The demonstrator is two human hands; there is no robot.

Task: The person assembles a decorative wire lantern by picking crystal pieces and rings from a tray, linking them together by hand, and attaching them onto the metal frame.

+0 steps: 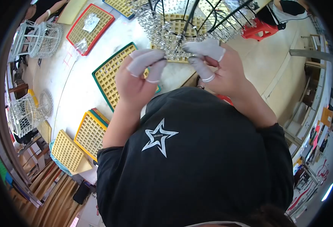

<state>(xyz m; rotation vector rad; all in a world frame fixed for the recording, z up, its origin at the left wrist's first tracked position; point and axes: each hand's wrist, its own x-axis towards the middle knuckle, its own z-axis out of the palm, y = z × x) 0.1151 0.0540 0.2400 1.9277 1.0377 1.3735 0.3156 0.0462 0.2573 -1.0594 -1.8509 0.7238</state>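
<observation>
White fabric covers sit on the thumb and forefinger of both hands. My left hand (pixel 138 77) is closed in a pinch at the lower left edge of a black wire rack (pixel 191 17) hung with many small shiny metal pieces (pixel 166 39). Across a narrow gap, my right hand (pixel 227 68) curls its thumb and forefinger close together, with darkened tips, by the rack's lower edge. Whatever lies between the fingertips of either hand is too small to make out. Under my left forearm is a green-edged compartment tray (pixel 108 75) with small pieces in some cells.
A red-edged tray (pixel 94 24) holding plastic bags lies farther left on the white table (pixel 66 90). Stacked yellow trays (pixel 89 130) are at lower left. White wire racks (pixel 41 39) stand at the far left, near another person's arm (pixel 53 9). A red stool (pixel 259 31) is at right.
</observation>
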